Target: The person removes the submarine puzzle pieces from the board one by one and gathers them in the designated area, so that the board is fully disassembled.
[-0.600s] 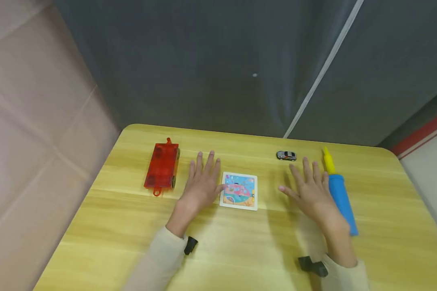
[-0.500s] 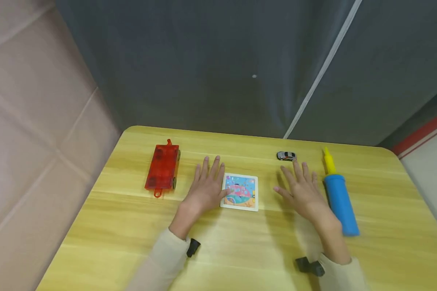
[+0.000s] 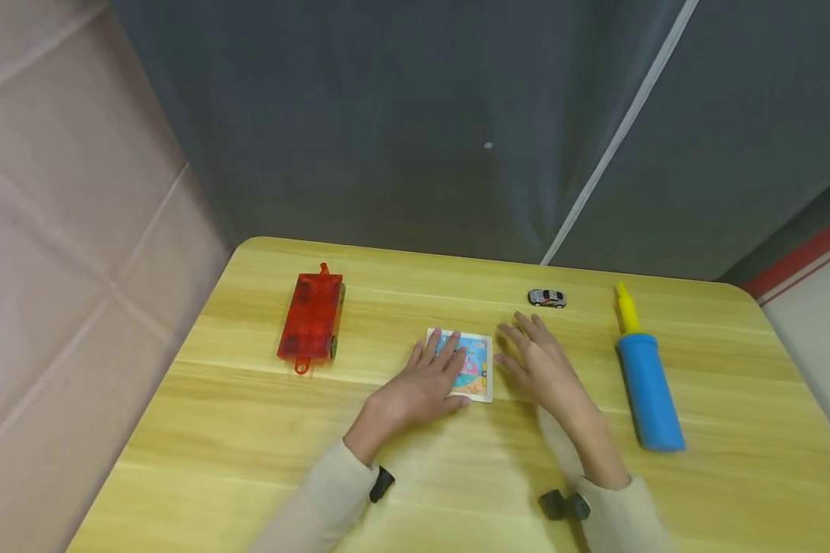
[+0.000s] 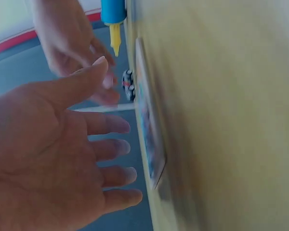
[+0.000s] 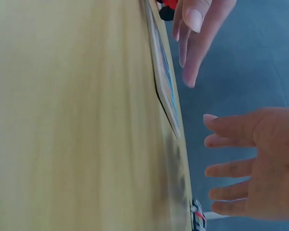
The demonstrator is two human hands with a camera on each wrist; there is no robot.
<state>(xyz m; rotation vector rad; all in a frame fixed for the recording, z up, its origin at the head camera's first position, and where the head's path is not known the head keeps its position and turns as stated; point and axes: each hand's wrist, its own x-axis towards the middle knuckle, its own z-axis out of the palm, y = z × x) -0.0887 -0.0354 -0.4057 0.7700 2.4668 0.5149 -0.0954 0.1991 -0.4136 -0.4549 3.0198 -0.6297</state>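
A small square picture puzzle [image 3: 480, 365] with a white frame and a pastel sea scene lies flat mid-table. Over its left part is my left hand [image 3: 422, 388], palm down with fingers spread and straight, hiding some of the picture. The left wrist view shows a gap between these fingers [image 4: 116, 149] and the puzzle [image 4: 151, 130]. Just right of the frame, my right hand [image 3: 545, 370] is held with fingers loosely extended, thumb towards the puzzle. In the right wrist view its palm [image 5: 274, 178] holds nothing.
A red see-through toy wagon [image 3: 311, 316] stands at the left. Behind my right hand is a small silver toy car [image 3: 547, 298]. A blue hand pump [image 3: 652, 392] with a yellow nozzle lies at the right. A dark curtain [image 3: 387, 138] hangs behind the table's far edge.
My left hand has moved right, from beside the puzzle to over it. My right hand has come left, away from the pump towards the puzzle. The objects stay where they were.
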